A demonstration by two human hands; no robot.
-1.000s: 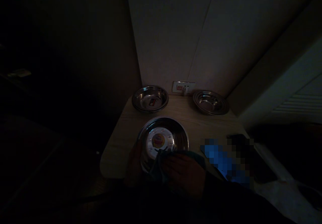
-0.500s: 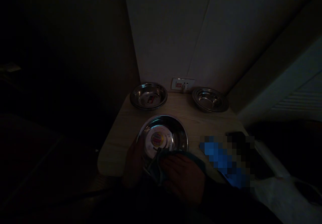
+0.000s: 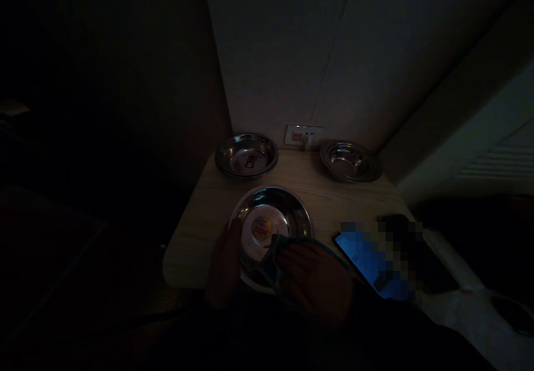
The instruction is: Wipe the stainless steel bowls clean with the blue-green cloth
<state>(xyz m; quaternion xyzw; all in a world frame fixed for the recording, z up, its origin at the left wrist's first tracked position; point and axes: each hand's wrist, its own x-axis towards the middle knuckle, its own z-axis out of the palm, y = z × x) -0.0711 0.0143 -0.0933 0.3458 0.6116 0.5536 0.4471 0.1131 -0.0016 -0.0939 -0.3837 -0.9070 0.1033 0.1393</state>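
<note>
A shiny metal bowl [image 3: 298,212] with a round coloured sticker [image 3: 262,228] on its inside bottom sits near the front of a small wooden table. At its left rim, my left hand [image 3: 224,265] holds the side with fingers closed against the edge. My right hand [image 3: 315,276] is pressed over a dark bluish-green cloth [image 3: 272,257], which lies against the bowl's near right inside. The dim light hides the thumb of my right hand and part of the near rim.
Stacked metal bowls [image 3: 246,157] stand at the table's back left, and more nested bowls [image 3: 350,162] at the back right. A wall socket [image 3: 303,135] with a plug is between them. On the right lie a lit phone [image 3: 367,260] and a dark flat object [image 3: 434,265].
My right hand and the cloth have shifted right and slightly up along the bowl, baring more of the near rim. My left hand still holds the left rim.
</note>
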